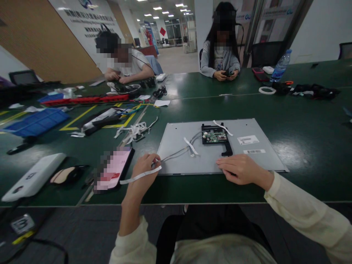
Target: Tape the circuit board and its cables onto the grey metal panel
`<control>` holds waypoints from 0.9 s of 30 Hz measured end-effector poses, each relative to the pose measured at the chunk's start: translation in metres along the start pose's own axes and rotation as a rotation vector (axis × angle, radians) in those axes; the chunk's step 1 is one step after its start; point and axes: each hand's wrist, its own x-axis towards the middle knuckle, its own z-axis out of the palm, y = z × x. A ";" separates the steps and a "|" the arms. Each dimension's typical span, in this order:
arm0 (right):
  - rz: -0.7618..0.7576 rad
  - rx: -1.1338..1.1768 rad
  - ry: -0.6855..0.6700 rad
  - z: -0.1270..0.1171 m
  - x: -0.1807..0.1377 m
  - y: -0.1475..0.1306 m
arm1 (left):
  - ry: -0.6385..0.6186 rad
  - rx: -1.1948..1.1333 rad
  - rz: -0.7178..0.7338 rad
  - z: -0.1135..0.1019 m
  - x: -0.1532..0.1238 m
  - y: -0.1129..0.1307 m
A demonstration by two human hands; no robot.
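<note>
A flat grey display panel (181, 161) lies on the table in front of me. Screwed or set on it is a green circuit board (216, 136) in a black bracket (227, 148). A thin grey cable (176, 152) runs from the board to the panel's left edge. There my left hand (144, 172) is closed with its fingers pinching the cable's end; a white tape strip (141, 175) hangs across that hand. Other white strips (191, 146) stick to the cable and bracket. My right hand (239, 168) rests on the panel's near edge below the bracket, fingers stretched out, holding nothing visible.
Left of the panel lie a phone (114, 168), a mouse (67, 175), a white device (34, 178) and a pile of white strips (134, 131). Farther off are a blue tray (38, 123) and a water bottle (281, 66). Two people sit across the green table (310, 135).
</note>
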 end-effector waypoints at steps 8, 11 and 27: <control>-0.029 -0.037 0.023 0.000 0.001 -0.003 | 0.002 0.003 0.009 0.005 -0.013 -0.004; -0.008 -0.080 0.058 -0.011 0.001 0.001 | 0.018 0.011 -0.016 0.001 -0.015 0.003; 0.784 0.251 0.256 0.021 0.029 0.138 | 0.118 -0.039 0.492 0.054 0.140 0.178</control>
